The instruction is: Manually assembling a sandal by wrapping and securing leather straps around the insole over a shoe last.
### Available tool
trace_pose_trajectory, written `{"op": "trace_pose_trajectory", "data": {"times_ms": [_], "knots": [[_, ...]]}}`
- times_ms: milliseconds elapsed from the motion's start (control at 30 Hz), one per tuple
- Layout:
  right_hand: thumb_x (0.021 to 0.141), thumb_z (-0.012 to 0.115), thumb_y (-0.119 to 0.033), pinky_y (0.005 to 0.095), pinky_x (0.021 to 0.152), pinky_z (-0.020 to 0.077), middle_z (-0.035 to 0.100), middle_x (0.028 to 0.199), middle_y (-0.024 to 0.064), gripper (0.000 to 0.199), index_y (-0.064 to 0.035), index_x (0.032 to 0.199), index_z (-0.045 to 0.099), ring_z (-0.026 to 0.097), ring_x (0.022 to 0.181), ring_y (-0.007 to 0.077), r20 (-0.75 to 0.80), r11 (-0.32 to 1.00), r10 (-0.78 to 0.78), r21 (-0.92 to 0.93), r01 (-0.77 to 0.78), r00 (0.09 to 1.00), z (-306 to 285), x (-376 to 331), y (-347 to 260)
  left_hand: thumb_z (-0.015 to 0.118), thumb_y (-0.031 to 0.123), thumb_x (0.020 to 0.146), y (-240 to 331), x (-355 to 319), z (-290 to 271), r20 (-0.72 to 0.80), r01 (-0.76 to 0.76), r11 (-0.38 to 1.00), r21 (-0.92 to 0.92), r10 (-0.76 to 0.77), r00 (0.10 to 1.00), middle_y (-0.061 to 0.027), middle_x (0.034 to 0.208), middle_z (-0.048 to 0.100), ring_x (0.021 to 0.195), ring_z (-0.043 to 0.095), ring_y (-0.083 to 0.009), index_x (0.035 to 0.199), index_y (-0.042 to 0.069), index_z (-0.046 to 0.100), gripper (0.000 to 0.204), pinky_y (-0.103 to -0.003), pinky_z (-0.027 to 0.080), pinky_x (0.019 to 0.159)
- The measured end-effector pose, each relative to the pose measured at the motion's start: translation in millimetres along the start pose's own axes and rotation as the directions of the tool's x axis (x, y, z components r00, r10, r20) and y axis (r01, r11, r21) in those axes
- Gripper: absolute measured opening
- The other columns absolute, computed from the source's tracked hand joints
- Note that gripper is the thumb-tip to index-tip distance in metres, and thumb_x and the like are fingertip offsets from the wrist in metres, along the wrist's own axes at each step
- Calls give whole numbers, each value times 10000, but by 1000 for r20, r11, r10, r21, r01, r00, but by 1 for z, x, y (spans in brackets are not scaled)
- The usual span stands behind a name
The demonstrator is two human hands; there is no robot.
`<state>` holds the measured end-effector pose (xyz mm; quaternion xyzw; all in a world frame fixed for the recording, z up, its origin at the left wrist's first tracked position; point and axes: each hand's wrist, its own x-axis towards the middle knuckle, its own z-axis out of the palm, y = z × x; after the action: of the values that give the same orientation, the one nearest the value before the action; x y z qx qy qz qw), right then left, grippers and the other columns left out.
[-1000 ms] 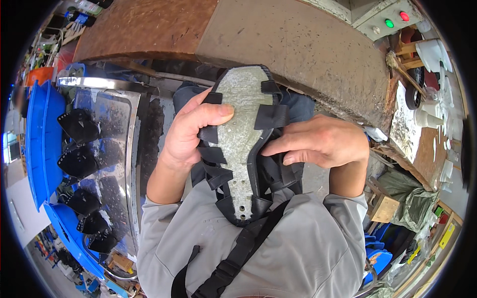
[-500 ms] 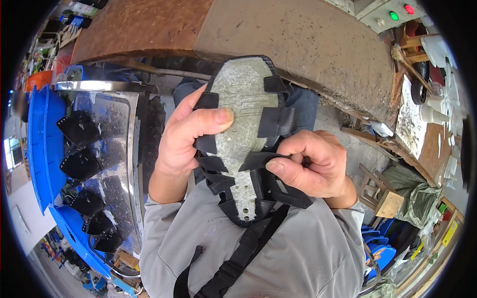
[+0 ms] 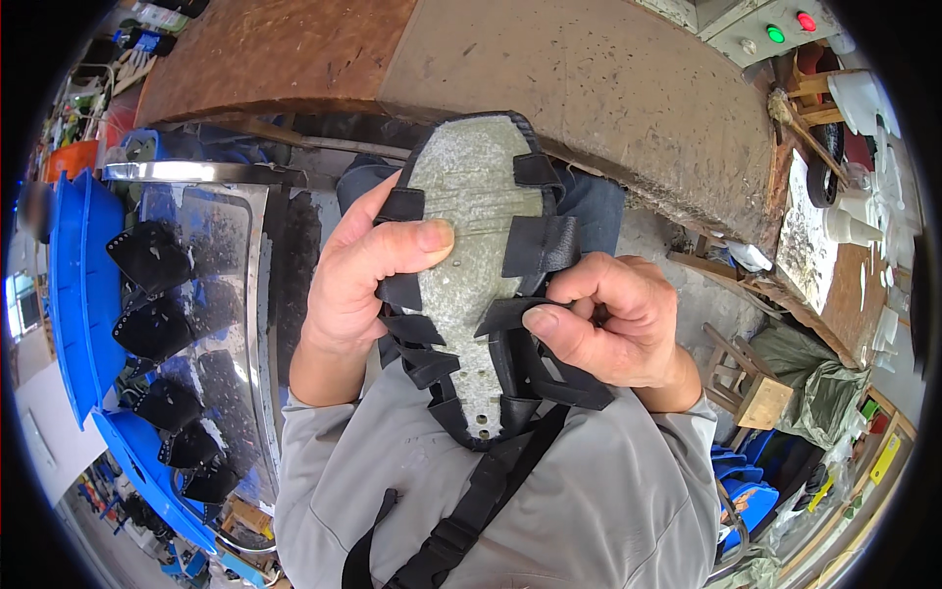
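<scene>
Between my hands is a sandal (image 3: 471, 216), its grey-green underside turned up and black straps folded over the edges. My left hand (image 3: 358, 260) grips it by the left side, thumb pressed flat on the underside, the other fingers hidden behind. On the right, my right hand (image 3: 618, 319) pinches a black strap (image 3: 510, 314) between thumb and forefinger, its end lying over the underside's narrowing part. Another wide strap (image 3: 540, 245) is folded over just above it. Small holes show at the narrow end near my body.
A brown workbench (image 3: 579, 88) runs across the far side. At left, several black leather pieces (image 3: 152, 257) lie by a metal-framed tray (image 3: 260, 324) and blue bins (image 3: 83, 285). A wooden stool (image 3: 760, 398) stands at right, near a panel (image 3: 756, 34) with red and green lights.
The sandal and both hands have shifted very slightly left in view. Both grips look the same, with the right thumb and forefinger still on the strap.
</scene>
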<state>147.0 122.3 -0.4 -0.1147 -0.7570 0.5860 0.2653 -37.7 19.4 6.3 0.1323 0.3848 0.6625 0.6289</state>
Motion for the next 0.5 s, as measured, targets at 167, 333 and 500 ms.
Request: {"op": "trace_pose_trajectory", "data": {"times_ms": [167,333,500], "knots": [[757,705,-22,233,374,275,376,430,-38,160,-47,713,553,352,365,48,-21,1000,17,6,-17,1000,1,-1,-2,547,64,773,0,0,0,-7,-4,1000,18,4,1000,-142,1073,608,939,600,-191,1215,-64,479,464,-281,462,838],[741,733,-73,231,369,274,388,427,-34,195,-47,674,552,362,374,35,-72,989,143,-18,-144,987,1,-3,-3,553,73,776,0,3,4,-39,10,998,56,-8,999,-131,1047,618,910,604,-171,1196,-57,498,443,-274,465,823],[688,783,-143,221,364,284,420,431,-14,272,-51,611,540,392,370,52,-111,961,237,-118,-250,965,1,6,-12,568,81,788,-3,5,5,-52,34,998,61,-30,998,-113,1017,625,886,604,-159,1157,-42,526,391,-269,473,799]]}}
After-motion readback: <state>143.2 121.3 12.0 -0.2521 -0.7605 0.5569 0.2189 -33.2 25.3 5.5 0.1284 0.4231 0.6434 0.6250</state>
